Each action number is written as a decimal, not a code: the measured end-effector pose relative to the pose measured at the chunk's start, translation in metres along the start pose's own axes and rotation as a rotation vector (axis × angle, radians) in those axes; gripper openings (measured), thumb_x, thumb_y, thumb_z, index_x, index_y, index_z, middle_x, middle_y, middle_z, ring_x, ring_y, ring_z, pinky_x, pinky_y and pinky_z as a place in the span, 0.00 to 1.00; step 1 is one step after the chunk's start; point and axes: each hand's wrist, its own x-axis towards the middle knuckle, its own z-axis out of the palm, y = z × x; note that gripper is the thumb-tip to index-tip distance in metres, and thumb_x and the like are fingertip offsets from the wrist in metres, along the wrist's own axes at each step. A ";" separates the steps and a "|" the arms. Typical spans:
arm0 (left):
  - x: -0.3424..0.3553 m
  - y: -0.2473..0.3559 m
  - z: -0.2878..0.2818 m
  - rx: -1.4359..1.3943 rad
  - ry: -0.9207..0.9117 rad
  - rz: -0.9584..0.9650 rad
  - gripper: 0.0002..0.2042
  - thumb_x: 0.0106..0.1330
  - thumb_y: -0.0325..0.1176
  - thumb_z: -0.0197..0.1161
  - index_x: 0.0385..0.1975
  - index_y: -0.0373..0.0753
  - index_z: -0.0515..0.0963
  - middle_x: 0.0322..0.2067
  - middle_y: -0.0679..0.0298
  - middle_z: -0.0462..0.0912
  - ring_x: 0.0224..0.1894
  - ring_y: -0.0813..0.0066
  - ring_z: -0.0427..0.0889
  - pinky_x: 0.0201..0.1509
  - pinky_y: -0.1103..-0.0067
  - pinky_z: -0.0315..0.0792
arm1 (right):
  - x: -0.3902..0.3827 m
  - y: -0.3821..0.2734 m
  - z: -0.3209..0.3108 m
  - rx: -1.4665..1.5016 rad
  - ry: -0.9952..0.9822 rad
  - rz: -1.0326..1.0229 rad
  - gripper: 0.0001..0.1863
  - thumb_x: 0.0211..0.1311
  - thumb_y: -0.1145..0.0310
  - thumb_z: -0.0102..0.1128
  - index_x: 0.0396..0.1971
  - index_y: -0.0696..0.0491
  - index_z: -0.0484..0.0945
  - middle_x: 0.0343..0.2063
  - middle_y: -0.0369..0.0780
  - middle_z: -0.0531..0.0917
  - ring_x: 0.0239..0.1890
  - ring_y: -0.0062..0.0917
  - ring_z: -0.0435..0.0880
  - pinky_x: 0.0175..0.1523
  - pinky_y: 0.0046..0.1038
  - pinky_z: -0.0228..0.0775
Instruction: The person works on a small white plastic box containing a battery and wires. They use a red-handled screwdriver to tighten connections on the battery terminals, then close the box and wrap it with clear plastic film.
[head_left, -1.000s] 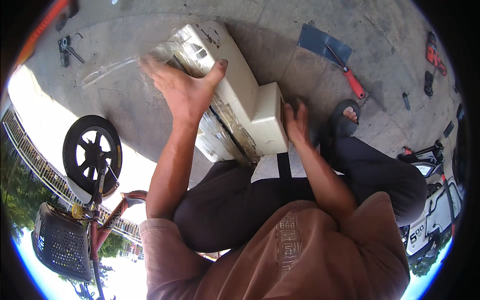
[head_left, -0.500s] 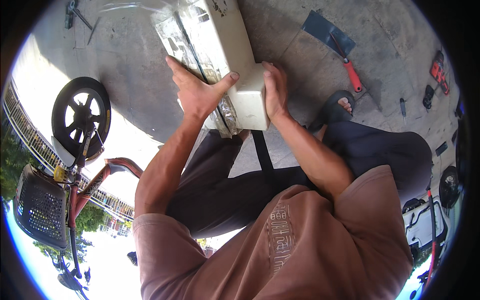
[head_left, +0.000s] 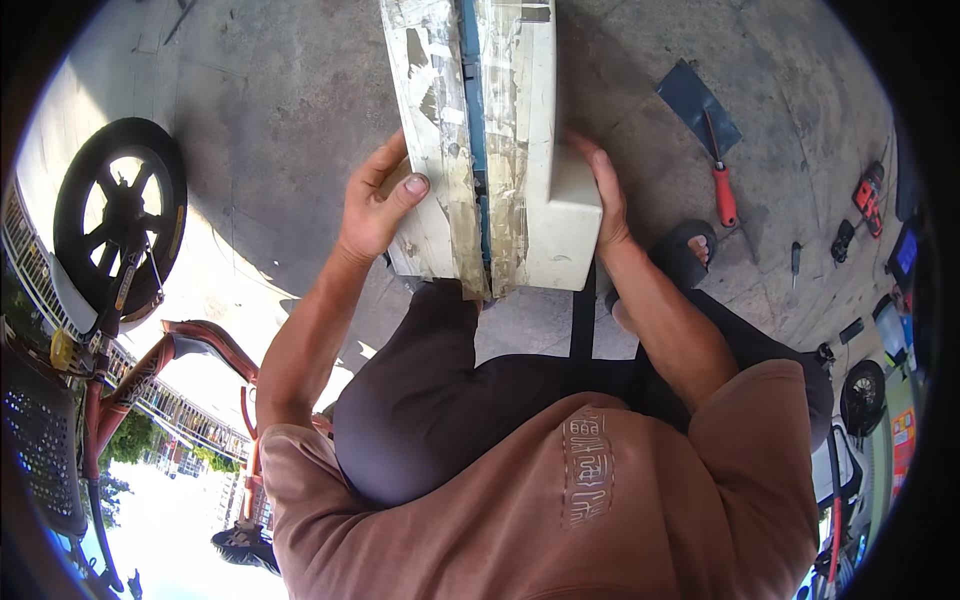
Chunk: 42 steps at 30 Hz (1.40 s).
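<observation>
A long cream plastic case point(head_left: 555, 255), stepped on its right side, lies lengthways in front of me. Torn, yellowed clear tape runs along both edges of its central seam, where a blue strip point(head_left: 475, 130) shows. My left hand point(head_left: 375, 210) grips the left side, thumb on the upper face and fingers curled round the edge. My right hand point(head_left: 610, 195) holds the right side at the step, its fingertips partly behind the case. A black strap point(head_left: 583, 320) hangs below the case near my legs.
A dark sheet point(head_left: 690, 100) with a red-handled screwdriver point(head_left: 724, 195) lies right of the case, near my sandalled foot point(head_left: 682, 260). Farther right are a small screwdriver point(head_left: 795, 262) and red-black drill point(head_left: 868, 198). A bicycle wheel point(head_left: 70, 205) and frame point(head_left: 130, 385) stand at left.
The case has swung from slanting to straight ahead and rolled, so its taped seam faces up with the blue strip showing. Both hands moved with it, my left now lower on its side.
</observation>
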 end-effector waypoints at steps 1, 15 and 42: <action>0.001 -0.002 0.002 0.004 -0.004 0.015 0.39 0.64 0.38 0.72 0.71 0.26 0.61 0.62 0.49 0.75 0.63 0.65 0.74 0.68 0.71 0.67 | -0.001 0.001 0.005 0.031 0.027 -0.004 0.37 0.74 0.43 0.40 0.66 0.60 0.66 0.58 0.48 0.78 0.58 0.31 0.78 0.65 0.33 0.69; 0.060 0.038 0.012 0.200 -0.154 -0.103 0.59 0.58 0.54 0.75 0.75 0.33 0.38 0.66 0.40 0.66 0.69 0.48 0.67 0.70 0.63 0.67 | 0.077 -0.057 0.026 -0.698 -0.280 -0.594 0.45 0.76 0.39 0.34 0.76 0.63 0.44 0.77 0.54 0.48 0.79 0.41 0.44 0.80 0.38 0.37; 0.061 0.075 0.116 1.405 0.343 0.135 0.79 0.30 0.64 0.84 0.75 0.26 0.35 0.65 0.11 0.35 0.67 0.13 0.48 0.58 0.33 0.58 | 0.081 -0.058 0.090 -0.191 -0.084 -0.529 0.31 0.77 0.54 0.32 0.73 0.56 0.51 0.66 0.50 0.68 0.67 0.41 0.70 0.71 0.41 0.63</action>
